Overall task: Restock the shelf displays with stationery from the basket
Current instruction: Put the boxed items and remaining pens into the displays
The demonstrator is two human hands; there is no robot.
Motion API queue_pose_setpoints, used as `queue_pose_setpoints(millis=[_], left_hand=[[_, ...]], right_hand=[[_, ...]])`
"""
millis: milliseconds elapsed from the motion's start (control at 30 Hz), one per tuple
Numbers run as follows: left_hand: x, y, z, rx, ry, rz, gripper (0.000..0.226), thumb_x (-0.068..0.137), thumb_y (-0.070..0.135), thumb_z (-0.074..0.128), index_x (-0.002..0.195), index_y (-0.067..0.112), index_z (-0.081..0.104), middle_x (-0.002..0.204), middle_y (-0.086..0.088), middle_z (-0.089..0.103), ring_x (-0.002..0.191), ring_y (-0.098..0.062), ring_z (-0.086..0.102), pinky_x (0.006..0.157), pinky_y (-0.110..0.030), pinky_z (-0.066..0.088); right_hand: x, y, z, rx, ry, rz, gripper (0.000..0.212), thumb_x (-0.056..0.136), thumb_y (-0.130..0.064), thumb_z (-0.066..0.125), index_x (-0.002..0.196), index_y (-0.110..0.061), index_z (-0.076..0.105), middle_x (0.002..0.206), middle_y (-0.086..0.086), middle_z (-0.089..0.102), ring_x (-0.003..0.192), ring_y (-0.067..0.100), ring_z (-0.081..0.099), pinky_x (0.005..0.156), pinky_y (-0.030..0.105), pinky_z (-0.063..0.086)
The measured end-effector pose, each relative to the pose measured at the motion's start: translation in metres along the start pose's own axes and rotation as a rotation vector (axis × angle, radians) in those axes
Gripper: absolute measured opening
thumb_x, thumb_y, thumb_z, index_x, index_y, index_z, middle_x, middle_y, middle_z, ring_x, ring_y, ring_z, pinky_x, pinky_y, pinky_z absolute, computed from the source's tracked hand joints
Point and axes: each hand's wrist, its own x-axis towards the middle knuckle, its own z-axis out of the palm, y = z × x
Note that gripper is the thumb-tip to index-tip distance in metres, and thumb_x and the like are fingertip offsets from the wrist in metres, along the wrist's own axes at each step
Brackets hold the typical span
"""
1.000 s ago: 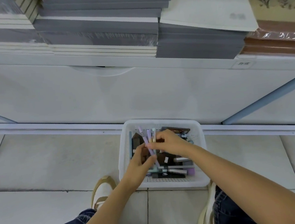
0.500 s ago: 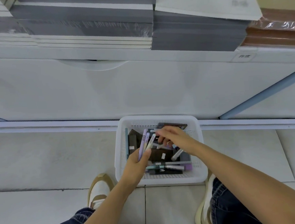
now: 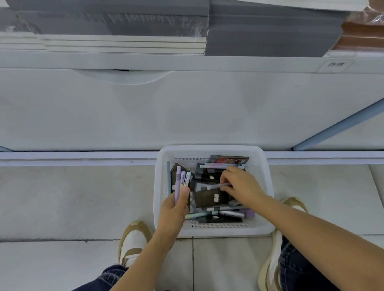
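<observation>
A white plastic basket (image 3: 262, 162) stands on the floor against the shelf base. It holds several pens and dark boxes. My left hand (image 3: 175, 208) hovers over the basket's left side and grips three pastel pens (image 3: 182, 180), their tips pointing up and away. My right hand (image 3: 240, 185) reaches into the middle of the basket, and its fingers pinch a grey pen (image 3: 217, 186) lying across a dark box (image 3: 211, 197). More pens (image 3: 228, 213) lie along the basket's near side.
The white shelf front (image 3: 183, 104) rises just behind the basket. Stacks of grey notebooks (image 3: 117, 20) and brown-wrapped pads (image 3: 370, 32) sit on the shelf above. My knees and two beige shoes (image 3: 134, 241) flank the basket on the tiled floor.
My right hand has left the pens held in my left hand and gone down into the basket onto a grey pen. My left hand has drawn slightly left with its pens.
</observation>
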Motion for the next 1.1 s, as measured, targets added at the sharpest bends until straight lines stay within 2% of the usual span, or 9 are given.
queue_pose_setpoints(millis=[100, 167, 300, 400, 500, 600, 733, 933, 1100], left_hand=[[0.001, -0.003, -0.003, 0.0, 0.04, 0.019, 0.038, 0.094, 0.046, 0.051, 0.07, 0.017, 0.048, 0.051, 0.009, 0.042, 0.043, -0.003, 0.036, 0.044, -0.017, 0.034], [0.003, -0.004, -0.003, 0.012, 0.055, 0.031, 0.037, 0.094, 0.045, 0.052, 0.071, 0.017, 0.049, 0.051, 0.009, 0.042, 0.043, -0.003, 0.037, 0.046, -0.017, 0.035], [0.006, -0.007, -0.001, 0.019, 0.036, 0.047, 0.035, 0.094, 0.042, 0.055, 0.072, 0.016, 0.049, 0.051, 0.009, 0.043, 0.042, -0.001, 0.039, 0.043, -0.014, 0.036], [0.008, -0.011, -0.001, 0.056, 0.04, 0.051, 0.035, 0.094, 0.042, 0.055, 0.071, 0.016, 0.05, 0.05, 0.01, 0.044, 0.043, 0.0, 0.04, 0.045, -0.014, 0.038], [0.011, -0.016, -0.002, 0.081, 0.061, 0.049, 0.035, 0.093, 0.043, 0.054, 0.071, 0.016, 0.051, 0.049, 0.011, 0.044, 0.042, 0.001, 0.041, 0.045, -0.013, 0.039], [0.014, -0.017, -0.001, 0.088, 0.074, 0.049, 0.035, 0.093, 0.045, 0.053, 0.072, 0.017, 0.051, 0.048, 0.011, 0.046, 0.042, 0.002, 0.042, 0.046, -0.013, 0.041], [0.016, -0.018, 0.0, 0.071, 0.077, 0.052, 0.034, 0.094, 0.043, 0.054, 0.072, 0.017, 0.053, 0.047, 0.013, 0.048, 0.044, 0.002, 0.045, 0.048, -0.01, 0.042], [0.015, -0.016, 0.0, 0.053, 0.081, 0.035, 0.033, 0.093, 0.043, 0.054, 0.074, 0.017, 0.053, 0.049, 0.012, 0.048, 0.043, 0.002, 0.045, 0.045, -0.011, 0.04], [0.016, -0.015, -0.002, 0.076, 0.102, 0.017, 0.032, 0.094, 0.044, 0.053, 0.077, 0.016, 0.054, 0.054, 0.008, 0.048, 0.045, -0.001, 0.044, 0.047, -0.012, 0.041]], right_hand=[[0.007, -0.002, -0.012, 0.053, 0.163, -0.067, 0.01, 0.09, -0.025, 0.064, 0.096, -0.017, 0.062, 0.103, -0.005, 0.056, 0.095, 0.01, 0.051, 0.076, 0.019, 0.04], [0.013, -0.004, -0.016, 0.084, 0.207, -0.045, 0.012, 0.091, -0.021, 0.063, 0.101, -0.016, 0.062, 0.107, -0.004, 0.058, 0.099, 0.012, 0.051, 0.08, 0.02, 0.039], [0.022, -0.009, -0.001, 0.023, 0.065, 0.017, 0.013, 0.09, -0.016, 0.062, 0.102, -0.015, 0.057, 0.112, 0.0, 0.054, 0.105, 0.016, 0.047, 0.085, 0.025, 0.04], [0.025, -0.012, 0.007, 0.04, 0.065, 0.059, 0.018, 0.088, -0.011, 0.062, 0.103, -0.016, 0.054, 0.112, 0.001, 0.052, 0.103, 0.016, 0.047, 0.084, 0.025, 0.04], [0.03, -0.011, 0.009, 0.041, 0.049, 0.071, 0.036, 0.088, -0.006, 0.061, 0.122, -0.01, 0.051, 0.124, 0.006, 0.053, 0.111, 0.019, 0.048, 0.093, 0.029, 0.042], [0.032, -0.008, 0.009, -0.036, 0.02, 0.041, 0.04, 0.09, -0.008, 0.059, 0.129, -0.009, 0.049, 0.128, 0.007, 0.051, 0.115, 0.02, 0.046, 0.098, 0.03, 0.04], [0.033, -0.007, 0.008, -0.091, -0.006, -0.047, 0.041, 0.09, -0.004, 0.056, 0.13, -0.009, 0.05, 0.127, 0.007, 0.048, 0.115, 0.02, 0.044, 0.094, 0.03, 0.042], [0.041, -0.012, 0.002, -0.069, -0.077, -0.095, 0.059, 0.093, -0.006, 0.053, 0.148, -0.015, 0.032, 0.134, 0.007, 0.044, 0.122, 0.022, 0.042, 0.098, 0.033, 0.043], [0.047, -0.016, 0.002, -0.08, -0.096, -0.078, 0.042, 0.094, -0.013, 0.056, 0.135, -0.011, 0.047, 0.127, 0.007, 0.049, 0.115, 0.021, 0.046, 0.093, 0.03, 0.042]])
